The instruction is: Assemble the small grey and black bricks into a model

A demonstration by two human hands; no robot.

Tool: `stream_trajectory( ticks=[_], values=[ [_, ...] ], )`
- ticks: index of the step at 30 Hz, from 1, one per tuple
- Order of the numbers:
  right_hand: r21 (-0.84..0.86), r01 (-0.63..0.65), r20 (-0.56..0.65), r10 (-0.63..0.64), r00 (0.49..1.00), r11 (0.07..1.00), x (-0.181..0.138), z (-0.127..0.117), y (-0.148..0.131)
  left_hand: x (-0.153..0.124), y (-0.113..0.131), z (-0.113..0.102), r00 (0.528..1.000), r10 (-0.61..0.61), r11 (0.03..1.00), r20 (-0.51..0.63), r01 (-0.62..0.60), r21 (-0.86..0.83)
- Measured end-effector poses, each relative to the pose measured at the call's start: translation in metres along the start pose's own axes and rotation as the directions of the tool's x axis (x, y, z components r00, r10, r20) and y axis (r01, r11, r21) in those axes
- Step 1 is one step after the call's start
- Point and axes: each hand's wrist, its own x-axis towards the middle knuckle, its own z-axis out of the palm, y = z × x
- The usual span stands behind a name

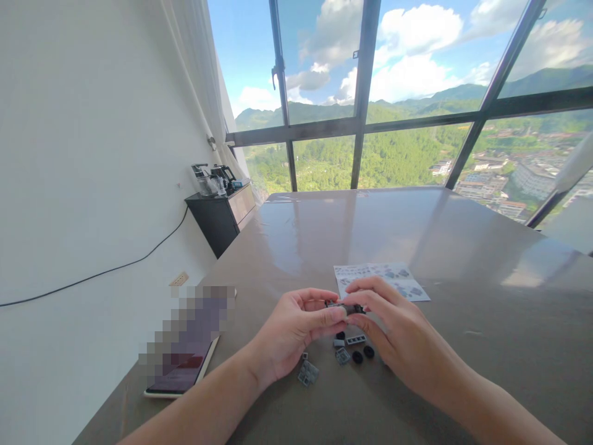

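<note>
The small brick assembly (345,307) is held in the air just in front of the near edge of the instruction sheet (398,281), pinched from both ends. The left hand (291,330) grips it with thumb and fingertips, and the right hand (393,327) closes over its other end, so the two hands meet around it. It looks like hard plastic: light, stiff and smooth, and probably apt to pop apart at its joints if squeezed sideways. A pinch on its flat sides seems the surest hold.

Nearer the person than the sheet, below the hands, lie loose pieces: a grey plate (308,372), small grey bricks (356,339) and black round parts (363,354), all on the brown table (417,228). Far to the left of the sheet, a phone (183,371) rests at the table's edge.

Fingers cover most of the assembly, so its shape and number of parts cannot be told. The sheet's print is too small to read, and the phone's upper part is blurred.
</note>
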Motion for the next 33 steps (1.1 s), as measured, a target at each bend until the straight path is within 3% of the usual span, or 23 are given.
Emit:
stream_trajectory(
  ticks=[7,10,13,16,21,25,29,33],
  values=[
    [0.015,-0.06,0.005,0.06,0.998,0.998,-0.001,-0.001,0.003,0.001,0.001,0.001,0.999,0.032,0.998,0.023,-0.033,0.052],
    [0.174,-0.172,-0.006,0.176,0.984,0.97,0.0,0.003,0.001,-0.001,0.001,0.003,0.994,0.11,0.987,0.021,-0.111,0.116],
    [0.468,-0.364,0.04,0.392,0.919,0.805,0.0,0.01,0.002,-0.003,0.001,0.005,0.987,0.156,0.979,0.038,-0.16,0.129],
    [0.675,-0.419,0.101,0.486,0.868,0.608,0.0,0.013,0.003,-0.004,0.002,0.007,0.983,0.182,0.971,0.034,-0.185,0.15],
    [0.808,-0.452,0.192,0.557,0.808,0.379,0.003,0.011,-0.003,-0.004,0.002,0.009,0.952,0.306,0.928,0.007,-0.3,0.223],
    [0.857,-0.464,0.271,0.572,0.774,0.221,0.004,0.012,-0.01,-0.007,-0.003,0.012,0.888,0.459,0.847,-0.019,-0.431,0.311],
    [0.859,-0.464,0.292,0.537,0.791,0.216,0.003,0.014,-0.014,-0.012,-0.007,0.015,0.851,0.525,0.773,-0.009,-0.473,0.423],
    [0.853,-0.448,0.261,0.524,0.811,0.268,0.003,0.015,-0.014,-0.013,-0.008,0.016,0.855,0.518,0.755,0.004,-0.46,0.467]
  ],
)
